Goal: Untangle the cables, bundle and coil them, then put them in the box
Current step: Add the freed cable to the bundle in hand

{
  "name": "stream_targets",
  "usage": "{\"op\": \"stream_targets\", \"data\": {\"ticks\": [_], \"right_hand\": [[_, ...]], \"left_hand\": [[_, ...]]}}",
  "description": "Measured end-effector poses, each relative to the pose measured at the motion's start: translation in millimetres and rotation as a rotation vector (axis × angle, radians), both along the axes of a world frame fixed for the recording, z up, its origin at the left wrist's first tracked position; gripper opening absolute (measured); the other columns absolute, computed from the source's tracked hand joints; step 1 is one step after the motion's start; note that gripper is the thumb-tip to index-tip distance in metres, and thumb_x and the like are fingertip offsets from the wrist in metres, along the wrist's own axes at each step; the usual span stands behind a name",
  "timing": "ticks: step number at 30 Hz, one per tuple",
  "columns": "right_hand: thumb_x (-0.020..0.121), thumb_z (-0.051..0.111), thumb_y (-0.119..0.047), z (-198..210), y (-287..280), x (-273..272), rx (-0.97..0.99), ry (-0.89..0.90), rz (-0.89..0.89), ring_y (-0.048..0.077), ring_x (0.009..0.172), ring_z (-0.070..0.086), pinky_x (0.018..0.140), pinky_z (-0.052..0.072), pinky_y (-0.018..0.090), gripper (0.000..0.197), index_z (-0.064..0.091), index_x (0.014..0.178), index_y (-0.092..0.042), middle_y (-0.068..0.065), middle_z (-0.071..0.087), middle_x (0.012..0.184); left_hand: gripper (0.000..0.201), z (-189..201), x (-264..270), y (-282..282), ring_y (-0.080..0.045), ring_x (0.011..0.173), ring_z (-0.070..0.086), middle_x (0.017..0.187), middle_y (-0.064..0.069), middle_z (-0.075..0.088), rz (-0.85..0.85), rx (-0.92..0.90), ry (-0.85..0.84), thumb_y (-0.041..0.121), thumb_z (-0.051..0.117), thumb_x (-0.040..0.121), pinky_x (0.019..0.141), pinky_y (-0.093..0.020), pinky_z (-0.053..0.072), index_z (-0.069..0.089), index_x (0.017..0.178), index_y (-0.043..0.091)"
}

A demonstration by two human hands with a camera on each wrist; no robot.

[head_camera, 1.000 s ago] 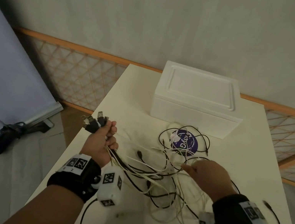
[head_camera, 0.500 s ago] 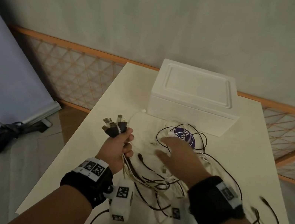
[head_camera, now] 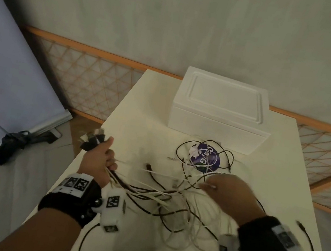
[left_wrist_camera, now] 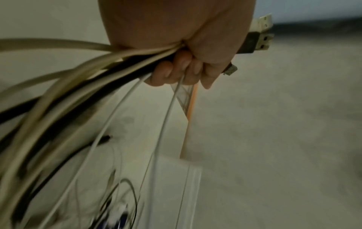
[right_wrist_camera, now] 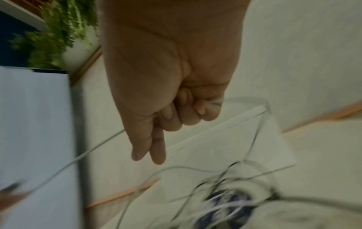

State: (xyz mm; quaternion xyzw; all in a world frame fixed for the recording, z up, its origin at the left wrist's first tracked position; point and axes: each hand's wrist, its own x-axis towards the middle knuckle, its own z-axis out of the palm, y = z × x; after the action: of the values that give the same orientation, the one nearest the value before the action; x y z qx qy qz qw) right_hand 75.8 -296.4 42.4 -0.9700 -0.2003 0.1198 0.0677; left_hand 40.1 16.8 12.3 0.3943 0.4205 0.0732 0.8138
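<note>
Plug ends of the cables are kept fisted in the left hand, raised off the bench. Right hand has come back from the purple disc and a thin white lead is now pinched in it, other fingers curled. Another end looks about to be added to the bundle. Rest of the tangle is loose on the bench; box is shut, behind it.

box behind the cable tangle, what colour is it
Plain white, lid included; the box shows best in the head view.
</note>
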Motion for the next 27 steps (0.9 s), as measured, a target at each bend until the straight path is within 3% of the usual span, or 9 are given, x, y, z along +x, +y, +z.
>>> {"op": "stream_targets", "data": {"ticks": [3,6,9,11,15,19,22,24,27], "right_hand": [[0.085,0.059,-0.051,16.3,-67.5,13.8,0.102,-0.069,-0.307,0.019,0.083,0.061,0.062,0.036,0.025,0.023,0.06,0.068,-0.036,-0.01,0.061,0.073],[0.081,0.067,-0.046,15.9,-99.3,15.0,0.085,-0.105,-0.345,0.016,0.07,0.055,0.059,0.038,0.027,0.022,0.059,0.066,-0.033,-0.013,0.055,0.065],[0.08,0.068,-0.044,-0.5,-109.2,6.2,0.024,-0.163,-0.375,0.016,0.068,0.054,0.058,0.039,0.027,0.02,0.063,0.069,-0.028,-0.013,0.051,0.06],[0.081,0.069,-0.04,-9.0,-117.3,2.5,-0.022,-0.195,-0.4,0.02,0.07,0.056,0.057,0.036,0.026,0.019,0.065,0.071,-0.024,-0.008,0.052,0.062],[0.085,0.063,-0.038,2.5,-133.0,0.7,-0.023,-0.29,-0.497,0.026,0.07,0.06,0.057,0.038,0.027,0.02,0.066,0.075,-0.022,0.001,0.062,0.069],[0.087,0.061,-0.04,19.4,-139.2,1.1,0.025,-0.416,-0.551,0.031,0.068,0.06,0.057,0.038,0.028,0.025,0.069,0.078,-0.018,0.007,0.066,0.072],[0.086,0.06,-0.047,17.6,-149.7,4.6,0.222,-0.507,-0.597,0.031,0.066,0.056,0.058,0.038,0.03,0.037,0.068,0.079,-0.011,0.011,0.064,0.072],[0.086,0.049,-0.063,11.1,-159.1,7.0,0.311,-0.426,-0.672,0.033,0.073,0.059,0.064,0.044,0.034,0.054,0.065,0.084,-0.012,0.012,0.063,0.076],[0.076,0.031,-0.079,11.1,-155.2,3.5,0.612,0.061,-0.86,0.027,0.054,0.056,0.057,0.05,0.035,0.07,0.059,0.088,-0.016,0.01,0.056,0.062]], "left_hand": [[0.02,-16.4,-10.3,35.0,-0.007,0.03,0.022,0.037,0.009,0.026,0.058,0.025,0.099,0.025,0.05,0.098,0.035,-0.012,0.021,0.05,0.079,0.022],[0.022,-26.3,-15.6,38.1,-0.007,0.034,0.032,0.041,0.009,0.037,0.061,0.004,0.132,0.032,0.052,0.098,0.036,-0.015,0.029,0.05,0.076,0.025],[0.018,-24.3,-14.5,25.6,-0.009,0.05,0.046,0.055,0.005,0.046,0.154,-0.059,0.045,0.031,0.052,0.098,0.055,-0.024,0.047,0.055,0.082,0.023],[0.025,-19.7,-15.0,21.7,-0.01,0.05,0.045,0.052,0.006,0.041,0.183,-0.095,-0.011,0.032,0.051,0.098,0.064,-0.028,0.048,0.052,0.076,0.021],[0.042,-12.3,-16.5,20.2,-0.005,0.032,0.028,0.04,0.008,0.026,0.138,-0.074,-0.078,0.033,0.055,0.096,0.039,-0.015,0.033,0.034,0.062,0.022],[0.042,-6.2,-17.3,17.4,-0.007,0.031,0.02,0.042,0.008,0.021,0.117,-0.033,-0.051,0.032,0.052,0.098,0.034,-0.013,0.024,0.034,0.061,0.023],[0.04,-7.8,-20.8,26.0,-0.007,0.029,0.018,0.041,0.006,0.019,0.114,-0.02,-0.043,0.03,0.043,0.1,0.035,-0.011,0.018,0.034,0.062,0.024],[0.04,-11.4,-26.6,35.5,-0.007,0.03,0.016,0.042,0.005,0.018,0.123,-0.013,-0.019,0.03,0.042,0.1,0.036,-0.012,0.017,0.033,0.062,0.024],[0.042,-18.3,-35.3,43.3,-0.008,0.032,0.015,0.045,0.004,0.016,0.165,-0.017,0.012,0.035,0.045,0.099,0.037,-0.015,0.017,0.033,0.06,0.023]]}}
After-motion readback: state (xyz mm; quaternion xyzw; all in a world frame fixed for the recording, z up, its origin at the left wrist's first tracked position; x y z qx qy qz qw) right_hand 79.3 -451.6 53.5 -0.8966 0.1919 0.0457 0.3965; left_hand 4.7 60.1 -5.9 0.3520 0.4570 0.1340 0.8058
